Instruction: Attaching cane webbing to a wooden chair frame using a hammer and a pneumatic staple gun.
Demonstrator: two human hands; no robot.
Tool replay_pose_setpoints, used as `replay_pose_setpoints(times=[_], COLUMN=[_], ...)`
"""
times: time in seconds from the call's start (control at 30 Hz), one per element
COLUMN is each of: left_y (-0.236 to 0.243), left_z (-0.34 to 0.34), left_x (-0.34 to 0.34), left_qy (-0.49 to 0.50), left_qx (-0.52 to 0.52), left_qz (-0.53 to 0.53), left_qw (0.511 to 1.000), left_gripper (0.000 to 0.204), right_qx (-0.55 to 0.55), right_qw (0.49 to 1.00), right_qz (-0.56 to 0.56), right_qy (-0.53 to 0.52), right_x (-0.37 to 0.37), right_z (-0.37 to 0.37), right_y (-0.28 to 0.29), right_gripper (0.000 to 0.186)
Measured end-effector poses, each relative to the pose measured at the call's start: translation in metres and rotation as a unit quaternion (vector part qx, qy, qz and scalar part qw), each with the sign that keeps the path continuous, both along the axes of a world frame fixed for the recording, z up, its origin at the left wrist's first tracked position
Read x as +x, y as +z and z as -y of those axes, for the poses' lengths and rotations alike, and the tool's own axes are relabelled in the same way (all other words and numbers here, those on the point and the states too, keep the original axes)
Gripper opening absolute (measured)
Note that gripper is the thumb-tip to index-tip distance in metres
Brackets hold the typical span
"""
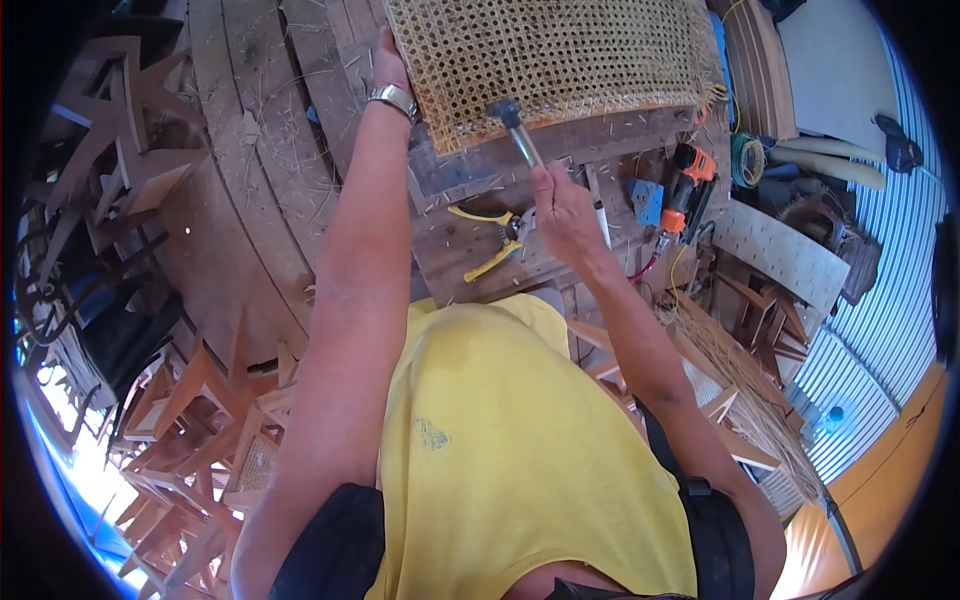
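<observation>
A woven cane panel [560, 50] with open holes and frayed strands along its edge lies on the workbench at the top. My left hand [390, 66], a metal watch on its wrist, holds the panel's left edge; its fingers are partly hidden. My right hand [568, 208] is closed round the handle of a hammer [526, 145]. The dark hammer head is over the panel's near edge, close to its near left corner; whether it touches cannot be told. Yellow-handled pliers [505, 240] lie on the bench just left of my right hand.
An orange and black power tool [684, 185] with a red hose lies right of my right hand, beside a blue block [647, 202]. Wooden chair frames [200, 400] crowd the lower left. Cane strands [745, 390] hang at right, near a corrugated wall [880, 300].
</observation>
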State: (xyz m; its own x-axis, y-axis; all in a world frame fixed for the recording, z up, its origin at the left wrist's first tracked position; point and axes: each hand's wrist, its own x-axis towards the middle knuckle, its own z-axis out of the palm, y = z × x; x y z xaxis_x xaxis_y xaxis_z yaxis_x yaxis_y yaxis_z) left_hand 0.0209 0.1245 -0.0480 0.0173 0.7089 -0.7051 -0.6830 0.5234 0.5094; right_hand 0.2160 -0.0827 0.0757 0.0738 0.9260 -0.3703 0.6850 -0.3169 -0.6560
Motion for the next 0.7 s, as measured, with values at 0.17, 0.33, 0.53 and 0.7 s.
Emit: replay_pose_setpoints(times=[0.17,0.33,0.53,0.7], left_y=[-0.004,-0.008,-0.012,-0.012], left_z=[0.001,0.001,-0.001,-0.005], left_x=[-0.001,0.0,-0.002,-0.002], left_qy=[-0.005,-0.003,0.027,-0.009], left_qx=[0.046,0.049,0.04,0.051], left_qz=[-0.018,-0.022,0.048,0.002], left_qw=[0.999,0.999,0.998,0.999], left_gripper=[0.062,0.062,0.051,0.064], right_qx=[0.045,0.036,0.077,0.032], right_qw=[0.998,0.997,0.995,0.999], right_qz=[-0.042,0.03,-0.062,-0.028], right_qy=[-0.012,0.056,0.006,-0.008], right_x=[-0.006,-0.018,-0.019,-0.02], right_z=[0.01,0.008,0.008,0.008], right_y=[0.013,-0.005,-0.01,-0.005], right_gripper=[0.039,0.038,0.039,0.036])
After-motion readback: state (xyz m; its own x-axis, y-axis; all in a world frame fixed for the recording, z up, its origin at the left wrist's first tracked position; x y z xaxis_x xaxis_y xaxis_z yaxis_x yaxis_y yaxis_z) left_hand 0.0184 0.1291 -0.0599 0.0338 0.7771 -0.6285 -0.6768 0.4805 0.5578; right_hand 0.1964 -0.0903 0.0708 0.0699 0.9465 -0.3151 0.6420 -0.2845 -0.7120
